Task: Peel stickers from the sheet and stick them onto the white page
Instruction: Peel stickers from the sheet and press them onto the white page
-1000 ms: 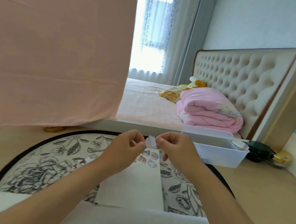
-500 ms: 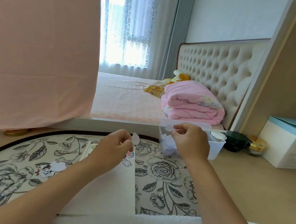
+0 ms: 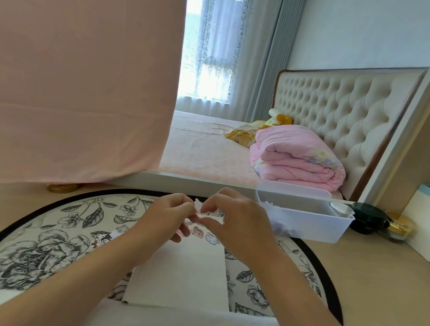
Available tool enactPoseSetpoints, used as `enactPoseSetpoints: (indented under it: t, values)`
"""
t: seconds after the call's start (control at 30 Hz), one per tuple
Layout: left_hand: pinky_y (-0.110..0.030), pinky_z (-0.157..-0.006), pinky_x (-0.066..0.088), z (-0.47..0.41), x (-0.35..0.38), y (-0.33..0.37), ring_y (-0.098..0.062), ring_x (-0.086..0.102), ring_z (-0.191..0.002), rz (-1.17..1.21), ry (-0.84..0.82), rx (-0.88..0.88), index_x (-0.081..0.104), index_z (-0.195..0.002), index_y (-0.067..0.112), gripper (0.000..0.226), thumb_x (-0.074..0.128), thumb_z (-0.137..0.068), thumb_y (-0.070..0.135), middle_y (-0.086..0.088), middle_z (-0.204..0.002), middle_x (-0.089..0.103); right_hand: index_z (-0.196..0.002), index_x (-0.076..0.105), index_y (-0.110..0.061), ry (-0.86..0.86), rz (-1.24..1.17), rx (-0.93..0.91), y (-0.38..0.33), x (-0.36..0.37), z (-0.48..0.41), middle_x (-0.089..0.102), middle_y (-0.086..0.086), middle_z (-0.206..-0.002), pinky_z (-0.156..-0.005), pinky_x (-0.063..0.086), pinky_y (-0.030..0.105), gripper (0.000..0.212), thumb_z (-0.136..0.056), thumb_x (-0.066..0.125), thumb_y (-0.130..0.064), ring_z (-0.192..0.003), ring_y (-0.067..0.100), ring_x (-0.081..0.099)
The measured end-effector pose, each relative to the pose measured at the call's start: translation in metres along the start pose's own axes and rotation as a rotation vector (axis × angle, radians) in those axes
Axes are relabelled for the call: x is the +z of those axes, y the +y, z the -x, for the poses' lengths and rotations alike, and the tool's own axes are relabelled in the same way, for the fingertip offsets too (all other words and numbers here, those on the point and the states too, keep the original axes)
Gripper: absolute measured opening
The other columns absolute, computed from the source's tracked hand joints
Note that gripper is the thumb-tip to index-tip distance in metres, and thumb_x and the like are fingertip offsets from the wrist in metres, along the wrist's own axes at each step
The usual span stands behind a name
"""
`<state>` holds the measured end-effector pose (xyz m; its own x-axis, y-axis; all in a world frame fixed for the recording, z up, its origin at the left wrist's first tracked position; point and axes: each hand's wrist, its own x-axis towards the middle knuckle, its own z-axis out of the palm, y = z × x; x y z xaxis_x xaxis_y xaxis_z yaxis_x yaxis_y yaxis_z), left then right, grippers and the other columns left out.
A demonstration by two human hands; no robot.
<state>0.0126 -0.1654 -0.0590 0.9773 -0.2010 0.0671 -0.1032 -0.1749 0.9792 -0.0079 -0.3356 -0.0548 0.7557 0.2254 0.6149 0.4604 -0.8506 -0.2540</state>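
Your left hand [image 3: 169,216] and right hand [image 3: 238,226] pinch one small sticker piece [image 3: 208,212] above the white page [image 3: 185,275], likely to separate its backing.

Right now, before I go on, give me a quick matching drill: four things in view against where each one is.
Things:
1. sticker piece
2. white page
3. clear plastic bin
4. folded pink quilt

Places:
A. on the bed, by the tufted headboard
B. flat on the floral mat, under the forearms
C. pinched between the left hand and right hand
D. on the tabletop, right of the hands

Pairs: 1-C, 2-B, 3-D, 4-A
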Motion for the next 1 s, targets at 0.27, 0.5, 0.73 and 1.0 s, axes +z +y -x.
enactPoseSetpoints:
  t: [0.27, 0.5, 0.73, 1.0]
  values:
    - [-0.031, -0.058, 0.05, 0.007, -0.016, -0.007, -0.017, 0.064, -0.064, 0.078, -0.059, -0.028, 0.066, -0.086, 0.013, 0.01, 0.058, -0.094, 0.013, -0.003, -0.08, 0.073, -0.085, 0.068, -0.033, 0.042, -0.05, 0.002, -0.007, 0.017, 0.006, 0.065, -0.017, -0.088, -0.059, 0.05, 0.026, 0.003, -0.085, 0.07, -0.031, -0.061, -0.008, 0.049]
    - [-0.036, -0.063, 0.056, 0.007, -0.02, -0.011, -0.025, 0.07, -0.079, 0.173, -0.113, -0.01, 0.066, -0.111, 0.017, 0.018, 0.056, -0.099, 0.026, -0.004, -0.095, 0.075, -0.079, 0.068, -0.022, -0.054, -0.51, 0.377, -0.008, 0.019, 0.002, 0.065, -0.008, -0.075, -0.055, 0.044, 0.022, 0.012, -0.09, 0.071, -0.017, -0.056, 0.004, 0.054]
    - [-0.026, -0.052, 0.05, 0.004, -0.019, -0.016, -0.013, 0.067, -0.064, -0.007, -0.005, 0.076, 0.068, -0.092, 0.013, 0.01, 0.063, -0.097, 0.019, 0.001, -0.078, 0.074, -0.089, 0.069, -0.011, -0.238, -0.857, 0.626, -0.013, 0.012, 0.001, 0.068, 0.001, -0.076, -0.042, 0.035, 0.02, 0.011, -0.095, 0.067, -0.02, -0.051, 0.012, 0.055]
    - [-0.031, -0.061, 0.05, 0.007, -0.019, -0.016, -0.017, 0.067, -0.068, -0.341, 0.041, 0.21, 0.065, -0.082, 0.024, 0.014, 0.063, -0.095, 0.023, 0.008, -0.077, 0.073, -0.092, 0.071, -0.026, -0.046, -0.551, 0.543, -0.012, 0.016, -0.003, 0.07, -0.005, -0.077, -0.056, 0.051, 0.024, 0.014, -0.085, 0.078, -0.036, -0.052, 0.001, 0.058]
